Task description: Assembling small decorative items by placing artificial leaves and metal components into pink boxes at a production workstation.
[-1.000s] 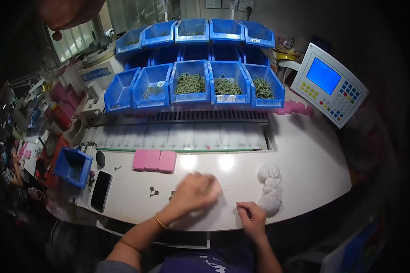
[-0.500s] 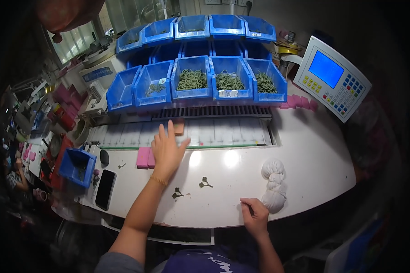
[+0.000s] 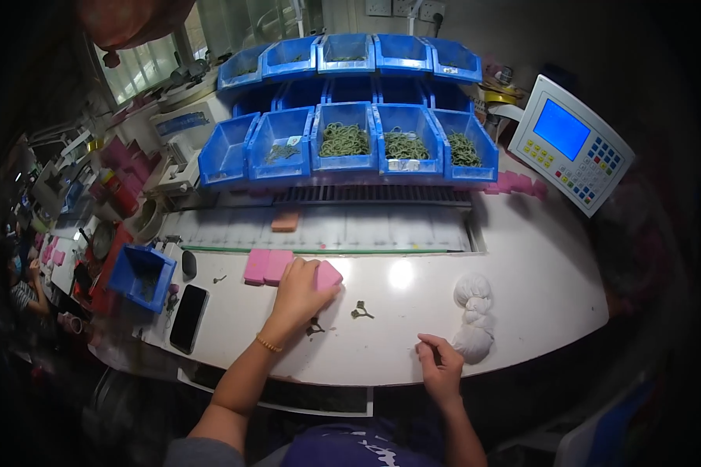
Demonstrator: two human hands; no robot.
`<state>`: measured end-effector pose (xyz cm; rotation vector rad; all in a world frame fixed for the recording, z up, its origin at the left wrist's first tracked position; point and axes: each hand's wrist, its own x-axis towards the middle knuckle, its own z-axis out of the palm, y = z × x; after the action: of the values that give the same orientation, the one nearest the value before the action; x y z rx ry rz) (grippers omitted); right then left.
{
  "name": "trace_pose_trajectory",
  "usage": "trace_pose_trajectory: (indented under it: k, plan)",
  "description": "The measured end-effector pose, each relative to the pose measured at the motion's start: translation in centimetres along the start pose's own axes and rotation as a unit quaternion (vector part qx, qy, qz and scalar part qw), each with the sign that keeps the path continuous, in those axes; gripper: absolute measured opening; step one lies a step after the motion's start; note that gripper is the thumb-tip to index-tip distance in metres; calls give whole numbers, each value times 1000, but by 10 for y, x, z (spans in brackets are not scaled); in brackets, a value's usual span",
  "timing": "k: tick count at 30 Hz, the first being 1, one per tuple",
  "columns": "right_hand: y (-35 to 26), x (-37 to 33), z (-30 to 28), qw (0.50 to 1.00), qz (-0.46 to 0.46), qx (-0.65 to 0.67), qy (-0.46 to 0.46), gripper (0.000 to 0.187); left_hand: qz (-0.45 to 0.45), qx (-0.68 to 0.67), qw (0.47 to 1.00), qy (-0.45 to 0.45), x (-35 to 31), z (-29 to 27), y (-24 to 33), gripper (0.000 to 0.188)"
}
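Observation:
My left hand [image 3: 302, 290] lies on a pink block [image 3: 328, 274] on the white table [image 3: 522, 296], fingers closed over it. Two more pink blocks [image 3: 265, 266] lie just left of it. An orange-pink block [image 3: 285, 222] sits on the pale conveyor strip [image 3: 366, 229] behind. Small green wire pieces [image 3: 360, 311] lie right of the left hand, and another green piece [image 3: 315, 328] lies under the wrist. My right hand [image 3: 439, 364] rests near the table's front edge, fingers curled, beside a knotted white cloth [image 3: 472, 315]; I cannot tell if it pinches anything.
Blue bins [image 3: 344, 140] in tiers at the back hold green parts. A control panel with a blue screen [image 3: 570, 142] stands at the right. A black phone [image 3: 188, 317] and a small blue bin [image 3: 142, 277] lie at the left. More pink blocks [image 3: 514, 184] sit at back right.
My left hand reached from the table front to the conveyor strip, then drew back to the pink blocks and now covers one. An orange-pink block now lies on the strip. The right hand stayed put.

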<state>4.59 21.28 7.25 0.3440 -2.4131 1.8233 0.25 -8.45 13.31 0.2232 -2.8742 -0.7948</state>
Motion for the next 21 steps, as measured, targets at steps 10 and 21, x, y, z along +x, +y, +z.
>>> trace_pose_trajectory:
  k: [10, 21]
  plan:
    - [-47, 0, 25, 893, 264, 308, -195, 63, 179, -272, 943, -64, -87, 21, 87, 56]
    - [-42, -25, 30, 960, 161, 187, -133, 57, 214, -276, 936, -38, -99, 53, 79, 54]
